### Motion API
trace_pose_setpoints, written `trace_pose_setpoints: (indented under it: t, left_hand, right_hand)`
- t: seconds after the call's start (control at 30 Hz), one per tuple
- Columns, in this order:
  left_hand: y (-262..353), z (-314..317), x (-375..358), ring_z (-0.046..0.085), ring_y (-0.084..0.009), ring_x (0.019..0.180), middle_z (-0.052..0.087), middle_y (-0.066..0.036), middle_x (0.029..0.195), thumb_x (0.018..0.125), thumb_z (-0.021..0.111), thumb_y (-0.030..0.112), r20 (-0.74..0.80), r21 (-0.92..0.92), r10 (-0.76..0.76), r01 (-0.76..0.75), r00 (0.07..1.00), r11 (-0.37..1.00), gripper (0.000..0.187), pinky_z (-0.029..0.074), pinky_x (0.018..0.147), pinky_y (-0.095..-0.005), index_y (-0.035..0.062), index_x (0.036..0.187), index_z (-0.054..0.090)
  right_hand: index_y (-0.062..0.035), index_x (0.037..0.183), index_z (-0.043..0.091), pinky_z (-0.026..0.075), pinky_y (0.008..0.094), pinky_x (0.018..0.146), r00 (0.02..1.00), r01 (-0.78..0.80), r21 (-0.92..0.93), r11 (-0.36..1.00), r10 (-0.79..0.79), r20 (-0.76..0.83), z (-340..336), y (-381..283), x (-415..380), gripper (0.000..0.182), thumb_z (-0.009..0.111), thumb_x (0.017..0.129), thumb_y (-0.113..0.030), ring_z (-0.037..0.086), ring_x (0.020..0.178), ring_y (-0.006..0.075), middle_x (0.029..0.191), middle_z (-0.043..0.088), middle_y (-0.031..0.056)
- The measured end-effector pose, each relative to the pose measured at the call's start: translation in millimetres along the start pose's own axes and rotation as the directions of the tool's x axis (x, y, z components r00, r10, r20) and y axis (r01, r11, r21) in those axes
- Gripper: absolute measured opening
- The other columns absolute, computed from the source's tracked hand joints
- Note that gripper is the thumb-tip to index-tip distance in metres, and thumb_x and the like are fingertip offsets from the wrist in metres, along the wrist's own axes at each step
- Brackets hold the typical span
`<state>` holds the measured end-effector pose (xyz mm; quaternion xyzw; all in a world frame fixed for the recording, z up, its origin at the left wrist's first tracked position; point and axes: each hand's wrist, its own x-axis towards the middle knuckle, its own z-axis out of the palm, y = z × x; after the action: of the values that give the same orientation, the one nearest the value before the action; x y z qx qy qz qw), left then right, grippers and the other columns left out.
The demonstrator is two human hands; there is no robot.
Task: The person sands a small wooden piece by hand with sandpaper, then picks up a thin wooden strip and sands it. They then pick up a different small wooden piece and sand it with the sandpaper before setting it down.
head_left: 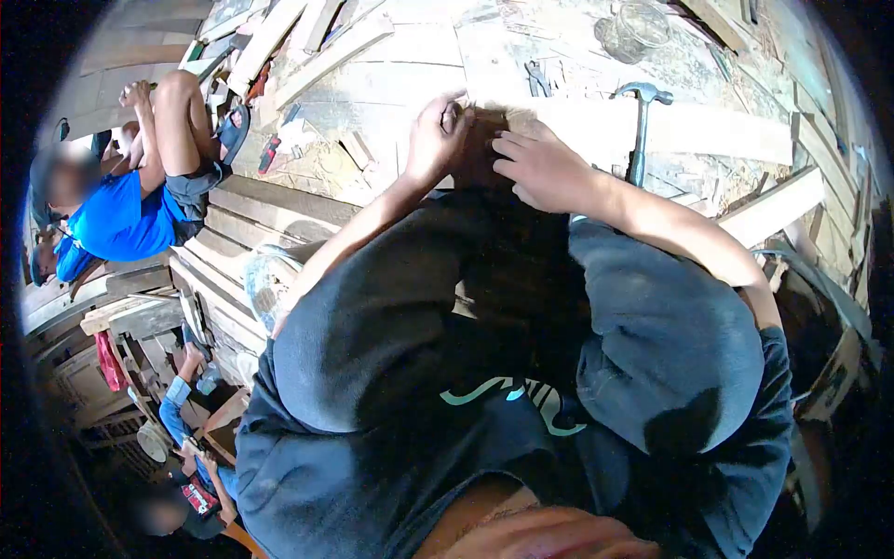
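Observation:
My left hand (438,140) is closed, thumb and fingers curled together at the left side of a dark brown patch that looks like wood (481,140). What it pinches, if anything, is too small to make out. On the other side, my right hand (545,166) has its fingers bent in against the same brown surface, and whatever is under them is hidden. A claw hammer (643,126) with a blue-grey shaft lies just right of my right hand. Beyond both hands rests a pair of pliers (537,79).
A pale plank (717,130) runs under the hammer head. A red-handled tool (269,155) and wood offcuts (335,61) lie to the left. Someone in a blue shirt (121,219) sits at the left; another person (200,466) is lower left. A clear bag (638,30) lies at the back.

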<state>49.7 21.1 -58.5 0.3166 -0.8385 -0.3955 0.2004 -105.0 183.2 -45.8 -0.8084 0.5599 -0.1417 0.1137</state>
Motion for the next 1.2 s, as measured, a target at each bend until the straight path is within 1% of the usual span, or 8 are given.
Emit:
trace_pose_setpoints:
  t: [0.2,0.33,0.37,0.57,0.73,0.93,1.1,1.2]
  left_hand:
    - [29,-19,3,0.048,-0.0102,0.078,0.053,-0.001,0.082,0.102,0.050,0.012,0.239,-0.547,-0.168,0.275,0.956,0.791,0.030,0.041,0.071,-0.0247,0.0044,0.131,0.058]
    - [24,-22,6,0.054,-0.0099,0.076,0.058,-0.002,0.084,0.101,0.055,0.009,0.268,-0.482,-0.108,0.230,0.957,0.845,0.011,0.046,0.070,-0.0262,0.0010,0.106,0.060]
    - [27,-19,5,0.057,-0.0095,0.076,0.061,-0.003,0.082,0.098,0.062,0.006,0.223,-0.650,-0.114,0.235,0.968,0.723,0.005,0.048,0.071,-0.0258,0.0022,0.100,0.060]
    - [30,-22,-3,0.061,-0.0102,0.080,0.065,-0.003,0.086,0.092,0.069,0.004,0.257,-0.436,-0.043,0.156,0.965,0.886,0.014,0.051,0.076,-0.0261,0.0006,0.102,0.060]
    - [22,-17,-5,0.064,-0.0124,0.083,0.070,-0.006,0.091,0.093,0.068,0.009,0.278,-0.455,0.011,0.121,0.961,0.882,0.015,0.053,0.078,-0.0294,0.0004,0.105,0.065]
    - [23,-18,-2,0.064,-0.0131,0.089,0.071,-0.007,0.100,0.092,0.073,0.012,0.295,-0.118,0.074,-0.040,0.953,0.992,0.027,0.052,0.080,-0.0297,0.0009,0.116,0.068]
    - [7,-8,-1,0.063,-0.0182,0.076,0.070,-0.009,0.088,0.091,0.072,0.018,0.110,-0.098,0.205,-0.195,0.972,0.976,0.018,0.053,0.072,-0.0318,0.0049,0.104,0.071]
    - [-5,-13,-8,0.064,-0.0198,0.077,0.069,-0.009,0.087,0.089,0.074,0.019,0.068,0.012,0.068,-0.069,0.995,0.998,0.019,0.053,0.071,-0.0335,0.0059,0.102,0.072]
  right_hand:
    - [-0.0050,0.111,0.065,0.043,0.0457,0.103,0.972,-0.086,0.245,0.966,0.136,-0.193,-2,0,4,0.031,0.068,0.086,-0.023,0.057,0.119,0.0309,0.121,0.061,0.0139]
    - [0.0017,0.109,0.063,0.052,0.0373,0.087,0.836,-0.118,0.743,0.659,0.469,-0.283,-12,-2,19,0.032,0.067,0.093,-0.025,0.066,0.099,0.0304,0.101,0.067,0.0175]
    - [0.0020,0.107,0.063,0.052,0.0357,0.085,0.804,-0.161,0.810,0.564,0.551,-0.224,-11,-1,21,0.030,0.067,0.094,-0.025,0.066,0.094,0.0277,0.098,0.068,0.0169]
    - [0.0023,0.102,0.069,0.050,0.0284,0.076,0.721,-0.215,0.896,0.389,0.682,-0.123,-10,7,19,0.024,0.066,0.097,-0.021,0.062,0.080,0.0134,0.085,0.070,0.0097]
    - [0.0006,0.101,0.070,0.050,0.0289,0.075,0.703,-0.226,0.849,0.477,0.683,-0.197,-3,12,16,0.019,0.067,0.094,-0.017,0.064,0.079,0.0143,0.087,0.071,0.0098]
    - [-0.0006,0.102,0.069,0.052,0.0302,0.075,0.721,-0.264,0.826,0.498,0.670,-0.174,-10,7,17,0.019,0.069,0.091,-0.016,0.067,0.080,0.0182,0.090,0.072,0.0129]
    - [-0.0008,0.109,0.066,0.053,0.0341,0.080,0.727,-0.243,0.776,0.582,0.639,-0.251,-7,5,16,0.024,0.068,0.090,-0.015,0.069,0.085,0.0264,0.097,0.071,0.0164]
    - [-0.0013,0.111,0.065,0.052,0.0366,0.088,0.888,-0.083,0.411,0.908,0.254,-0.383,-5,13,8,0.028,0.069,0.087,-0.016,0.068,0.099,0.0297,0.110,0.068,0.0193]
